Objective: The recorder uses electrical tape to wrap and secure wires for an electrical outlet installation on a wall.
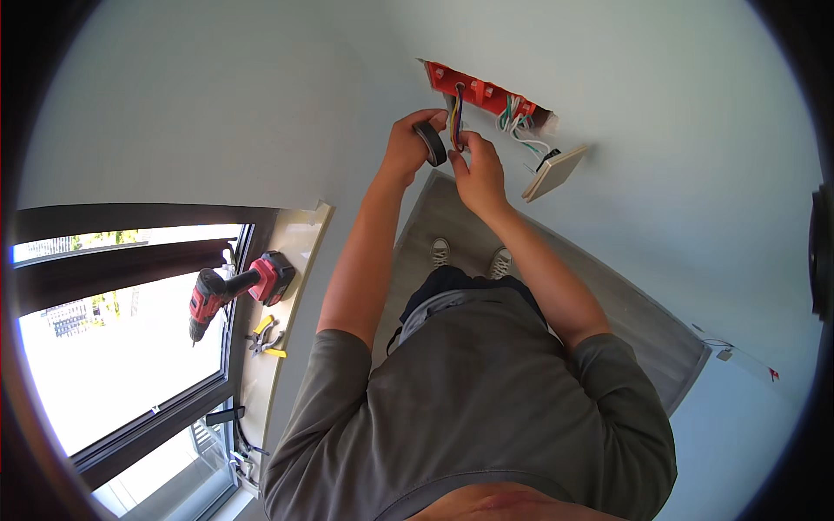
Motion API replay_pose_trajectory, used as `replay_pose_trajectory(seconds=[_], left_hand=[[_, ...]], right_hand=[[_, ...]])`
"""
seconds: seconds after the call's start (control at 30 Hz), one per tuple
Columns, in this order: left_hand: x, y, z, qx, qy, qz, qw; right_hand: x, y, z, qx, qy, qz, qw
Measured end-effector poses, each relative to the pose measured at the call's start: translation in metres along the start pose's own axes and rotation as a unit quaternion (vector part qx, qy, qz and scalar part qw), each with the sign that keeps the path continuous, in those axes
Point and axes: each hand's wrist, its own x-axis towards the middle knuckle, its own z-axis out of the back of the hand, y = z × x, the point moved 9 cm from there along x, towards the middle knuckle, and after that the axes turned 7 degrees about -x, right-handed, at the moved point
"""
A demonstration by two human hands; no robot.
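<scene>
A roll of black tape (pixel 430 144) is gripped in my left hand (pixel 408 149), just below a red wall box (pixel 479 89) set into a rough cut-out. Coloured wires (pixel 456 117) come down out of the box's left part. My right hand (pixel 480 176) is closed, pinching these wires near their lower end between thumb and fingers. White and green wires (pixel 511 115) leave the right part of the box. From them hangs a tilted pale switch or socket plate (pixel 554 174), apart from the wall. The exact wire ends are hidden by my fingers.
On the window sill (pixel 291 252) at the left lie a red and black cordless drill (pixel 234 291) and yellow-handled pliers (pixel 264 337). The dark window frame (pixel 130 260) borders the sill. Thin wires (pixel 719 346) stick out of the wall at the right.
</scene>
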Motion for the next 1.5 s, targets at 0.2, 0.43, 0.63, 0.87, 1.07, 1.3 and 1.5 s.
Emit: replay_pose_trajectory(seconds=[0.2,0.43,0.63,0.87,1.07,1.3,1.5], left_hand=[[-0.005,-0.026,-0.02,0.234,0.091,-0.035,0.967],[0.006,-0.06,0.002,0.391,0.064,-0.166,0.903],[0.03,-0.057,-0.008,0.29,0.151,-0.178,0.928],[0.037,-0.062,-0.007,0.162,0.162,-0.174,0.958],[0.015,-0.092,-0.025,0.374,0.045,-0.445,0.813],[0.004,-0.096,-0.028,0.322,0.001,-0.51,0.798],[0.008,-0.089,-0.033,0.341,0.012,-0.53,0.777]], right_hand=[[-0.004,0.021,-0.024,-0.093,0.081,0.061,0.99],[-0.042,-0.028,0.001,0.153,-0.001,-0.109,0.982],[-0.01,-0.048,-0.073,0.656,0.157,-0.378,0.634],[0.007,-0.035,-0.052,0.58,0.086,-0.302,0.752],[0.024,-0.033,-0.04,0.233,-0.057,-0.15,0.959],[0.047,-0.003,-0.012,-0.163,-0.133,-0.026,0.977],[0.05,-0.008,-0.013,-0.054,-0.13,-0.061,0.988]])
